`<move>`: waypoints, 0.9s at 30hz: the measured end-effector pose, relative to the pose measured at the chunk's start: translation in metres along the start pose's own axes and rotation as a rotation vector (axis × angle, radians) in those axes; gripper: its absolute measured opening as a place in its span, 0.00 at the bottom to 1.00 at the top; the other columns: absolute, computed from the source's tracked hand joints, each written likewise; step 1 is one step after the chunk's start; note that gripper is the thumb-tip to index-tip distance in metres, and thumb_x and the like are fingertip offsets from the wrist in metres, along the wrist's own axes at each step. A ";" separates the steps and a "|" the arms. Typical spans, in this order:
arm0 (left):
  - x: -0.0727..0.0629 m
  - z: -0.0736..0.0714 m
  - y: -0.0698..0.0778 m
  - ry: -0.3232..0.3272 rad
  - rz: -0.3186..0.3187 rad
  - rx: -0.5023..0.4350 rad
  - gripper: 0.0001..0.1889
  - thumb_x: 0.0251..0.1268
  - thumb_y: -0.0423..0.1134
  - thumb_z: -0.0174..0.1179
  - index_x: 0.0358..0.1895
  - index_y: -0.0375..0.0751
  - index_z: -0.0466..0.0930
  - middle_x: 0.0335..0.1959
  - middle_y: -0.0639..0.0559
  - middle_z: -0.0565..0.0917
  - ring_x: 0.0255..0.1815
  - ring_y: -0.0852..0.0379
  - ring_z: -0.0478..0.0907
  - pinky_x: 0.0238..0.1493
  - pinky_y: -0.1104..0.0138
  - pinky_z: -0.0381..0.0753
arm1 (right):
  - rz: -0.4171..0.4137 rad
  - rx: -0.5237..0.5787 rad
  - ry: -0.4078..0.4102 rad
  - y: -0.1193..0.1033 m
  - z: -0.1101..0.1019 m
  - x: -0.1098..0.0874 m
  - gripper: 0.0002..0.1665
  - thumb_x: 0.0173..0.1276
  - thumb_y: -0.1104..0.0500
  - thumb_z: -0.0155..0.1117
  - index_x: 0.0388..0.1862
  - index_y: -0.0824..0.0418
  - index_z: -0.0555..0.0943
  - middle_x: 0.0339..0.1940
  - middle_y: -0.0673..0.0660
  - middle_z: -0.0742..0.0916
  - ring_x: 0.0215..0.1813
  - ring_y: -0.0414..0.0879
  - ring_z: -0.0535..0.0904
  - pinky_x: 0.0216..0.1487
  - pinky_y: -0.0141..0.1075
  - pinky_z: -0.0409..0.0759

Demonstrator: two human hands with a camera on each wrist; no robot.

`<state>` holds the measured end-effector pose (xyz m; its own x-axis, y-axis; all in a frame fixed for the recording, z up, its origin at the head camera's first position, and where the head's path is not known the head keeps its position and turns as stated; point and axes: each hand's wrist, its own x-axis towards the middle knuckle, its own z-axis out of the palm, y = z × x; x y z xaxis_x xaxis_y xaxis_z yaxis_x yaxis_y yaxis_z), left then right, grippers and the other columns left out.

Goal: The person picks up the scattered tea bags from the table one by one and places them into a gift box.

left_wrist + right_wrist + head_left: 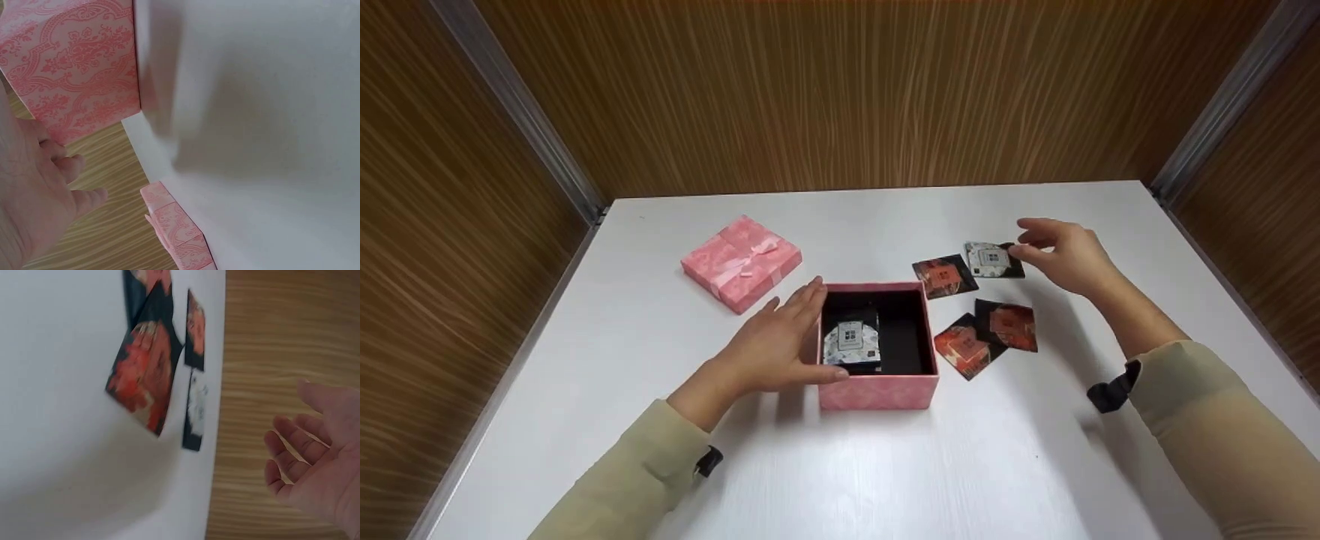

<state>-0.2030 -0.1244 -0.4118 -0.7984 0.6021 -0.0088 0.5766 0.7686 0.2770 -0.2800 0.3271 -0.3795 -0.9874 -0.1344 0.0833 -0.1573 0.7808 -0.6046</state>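
In the head view an uncovered pink box with a black inside stands mid-table. At its left side is my left hand, fairly straight fingers along the left rim and thumb over the front left corner. Within the box, on the left, lies a white patterned packet. My right hand hovers by a white-and-black packet on the table, its thumb tip over that packet's right end. The right wrist view has the right hand loosely bent, nothing between its fingers.
One red-and-black packet lies behind the box's right corner. Two more, a left one and a right one, overlap to the right of the box. The pink lid with a ribbon bow rests at back left. Wood-grain panels enclose the table.
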 end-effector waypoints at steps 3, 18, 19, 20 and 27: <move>0.001 0.000 0.000 0.007 0.007 -0.006 0.69 0.58 0.87 0.50 0.88 0.40 0.38 0.89 0.48 0.41 0.88 0.51 0.44 0.84 0.45 0.51 | 0.025 0.032 -0.010 0.016 0.000 0.007 0.37 0.80 0.49 0.66 0.78 0.67 0.72 0.68 0.71 0.82 0.69 0.67 0.78 0.63 0.60 0.78; -0.003 0.001 -0.003 0.015 -0.006 -0.012 0.69 0.57 0.88 0.50 0.88 0.40 0.37 0.89 0.49 0.41 0.88 0.51 0.43 0.84 0.46 0.50 | 0.184 0.211 -0.175 0.055 0.025 0.045 0.41 0.80 0.49 0.66 0.85 0.57 0.64 0.85 0.69 0.63 0.84 0.70 0.55 0.78 0.67 0.60; -0.003 0.001 -0.003 0.015 -0.007 -0.009 0.70 0.57 0.88 0.50 0.88 0.40 0.37 0.89 0.49 0.40 0.88 0.52 0.43 0.84 0.47 0.50 | 0.187 0.218 -0.183 0.056 0.028 0.047 0.40 0.80 0.49 0.65 0.86 0.56 0.64 0.85 0.69 0.62 0.84 0.70 0.54 0.78 0.67 0.59; -0.003 0.001 -0.003 0.015 -0.005 -0.011 0.70 0.57 0.88 0.50 0.88 0.40 0.37 0.89 0.49 0.40 0.88 0.51 0.43 0.84 0.46 0.50 | 0.185 0.226 -0.190 0.057 0.030 0.049 0.40 0.81 0.50 0.65 0.86 0.56 0.64 0.85 0.70 0.62 0.84 0.70 0.54 0.78 0.67 0.59; -0.001 0.002 -0.002 0.009 0.003 -0.010 0.69 0.58 0.87 0.51 0.88 0.39 0.37 0.89 0.48 0.40 0.88 0.52 0.43 0.84 0.45 0.51 | 0.195 0.194 -0.216 0.061 0.047 0.057 0.38 0.81 0.54 0.64 0.85 0.57 0.64 0.86 0.69 0.59 0.86 0.69 0.48 0.82 0.65 0.49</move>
<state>-0.2032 -0.1257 -0.4145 -0.7984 0.6021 0.0005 0.5770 0.7650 0.2862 -0.3446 0.3382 -0.4485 -0.9690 -0.1365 -0.2058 0.0604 0.6770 -0.7335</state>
